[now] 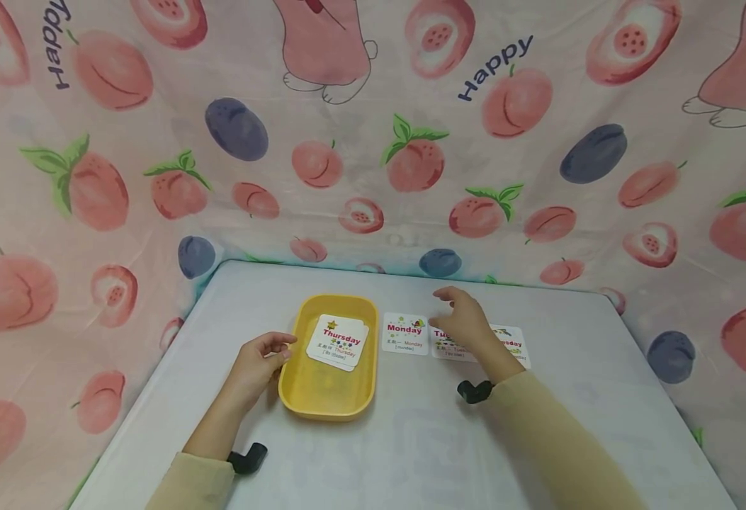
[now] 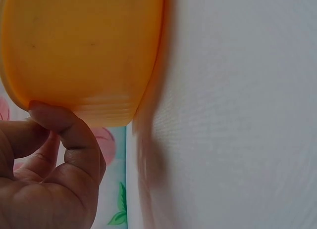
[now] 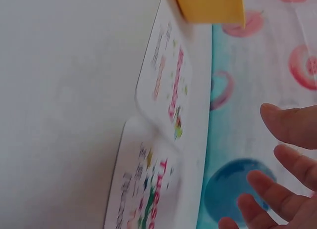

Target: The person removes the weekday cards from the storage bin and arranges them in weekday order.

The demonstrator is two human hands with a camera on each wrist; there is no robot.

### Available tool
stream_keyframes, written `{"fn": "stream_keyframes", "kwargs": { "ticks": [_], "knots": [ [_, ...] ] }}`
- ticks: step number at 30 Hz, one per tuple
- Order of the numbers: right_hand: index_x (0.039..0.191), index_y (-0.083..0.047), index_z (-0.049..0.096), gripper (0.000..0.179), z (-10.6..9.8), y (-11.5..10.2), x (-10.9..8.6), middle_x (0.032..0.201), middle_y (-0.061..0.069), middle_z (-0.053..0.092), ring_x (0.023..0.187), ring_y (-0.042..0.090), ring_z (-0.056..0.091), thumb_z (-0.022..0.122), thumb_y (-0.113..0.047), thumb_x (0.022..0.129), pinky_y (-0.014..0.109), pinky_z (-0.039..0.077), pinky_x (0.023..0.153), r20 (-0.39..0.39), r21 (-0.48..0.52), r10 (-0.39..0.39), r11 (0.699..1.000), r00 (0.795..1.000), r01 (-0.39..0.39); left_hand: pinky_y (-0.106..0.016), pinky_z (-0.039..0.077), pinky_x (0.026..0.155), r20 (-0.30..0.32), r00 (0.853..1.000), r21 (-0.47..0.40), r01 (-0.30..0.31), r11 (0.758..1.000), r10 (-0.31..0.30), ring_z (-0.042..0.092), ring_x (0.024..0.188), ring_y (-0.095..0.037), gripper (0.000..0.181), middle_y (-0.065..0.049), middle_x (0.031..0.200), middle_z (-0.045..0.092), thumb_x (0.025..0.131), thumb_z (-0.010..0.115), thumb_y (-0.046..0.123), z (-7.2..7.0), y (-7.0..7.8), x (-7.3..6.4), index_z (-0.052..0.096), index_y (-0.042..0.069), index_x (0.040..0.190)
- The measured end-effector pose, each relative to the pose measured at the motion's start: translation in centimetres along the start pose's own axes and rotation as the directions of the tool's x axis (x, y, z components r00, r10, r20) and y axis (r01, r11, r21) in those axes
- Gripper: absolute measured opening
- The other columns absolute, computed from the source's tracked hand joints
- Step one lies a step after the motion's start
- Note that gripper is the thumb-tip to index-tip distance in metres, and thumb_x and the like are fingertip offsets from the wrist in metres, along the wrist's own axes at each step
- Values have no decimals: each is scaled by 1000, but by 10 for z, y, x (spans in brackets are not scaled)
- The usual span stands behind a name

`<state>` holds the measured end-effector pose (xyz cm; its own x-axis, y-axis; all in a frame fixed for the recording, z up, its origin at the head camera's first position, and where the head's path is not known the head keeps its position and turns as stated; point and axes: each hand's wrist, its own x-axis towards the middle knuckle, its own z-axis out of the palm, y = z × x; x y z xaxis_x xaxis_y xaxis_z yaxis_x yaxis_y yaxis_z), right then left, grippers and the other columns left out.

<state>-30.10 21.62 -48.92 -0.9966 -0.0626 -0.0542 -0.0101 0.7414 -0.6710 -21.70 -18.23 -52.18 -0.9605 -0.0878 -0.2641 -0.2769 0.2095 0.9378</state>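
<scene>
White desk [image 1: 424,446], viewed from its near side, bearing a row. At left, a yellow plastic tray [image 1: 328,391], base down. Just beside it, to the right, a flat "Monday" card [image 1: 406,334]. Next, a "Tuesday" card [image 1: 444,347], partly covered from view. At the right end, a third card [image 1: 514,343], its visible lettering ending in "sday".

Over there, the head view looks forward and down on the tabletop [image 1: 411,443]; both wrist views sit low and close, turned sideways, the left sharing the yellow tray [image 1: 331,389] with it, the right the Monday card [image 1: 404,334].
</scene>
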Motion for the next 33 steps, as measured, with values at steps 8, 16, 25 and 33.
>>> {"fn": "stream_keyframes", "kwargs": {
  "ticks": [8,16,25,33],
  "knots": [
    [150,-13,57,66,12,-32,-3,159,12,55,148,39,49,86,-22,91,61,43,121,10,-27,-82,996,997,82,-22,52,68,7,1000,-5,-6,1000,6,56,93,-23,28,-9,111,60,106,63,4,1,0,1,70,6,133],
    [148,-16,56,73,28,-58,-3,154,9,55,144,35,46,92,-26,86,59,45,120,-1,-38,-68,997,998,67,-22,51,67,4,1000,-4,-4,1000,4,56,91,-22,29,-9,110,60,106,63,4,1,0,1,70,5,133],
    [145,-19,56,75,44,-85,-2,150,8,55,141,36,44,95,-29,82,65,38,118,-27,-71,-91,994,995,89,-23,51,65,3,1000,-10,-7,1000,8,55,86,-20,28,-8,108,60,106,62,3,1,0,0,70,5,132],
    [145,-20,56,79,53,-108,-4,151,8,55,141,37,44,97,-35,79,65,38,115,-11,-78,-126,989,992,125,-23,50,64,-5,1000,-13,-1,1000,1,55,85,-20,27,-8,107,60,105,63,3,3,2,0,71,5,131]
  ]
}}
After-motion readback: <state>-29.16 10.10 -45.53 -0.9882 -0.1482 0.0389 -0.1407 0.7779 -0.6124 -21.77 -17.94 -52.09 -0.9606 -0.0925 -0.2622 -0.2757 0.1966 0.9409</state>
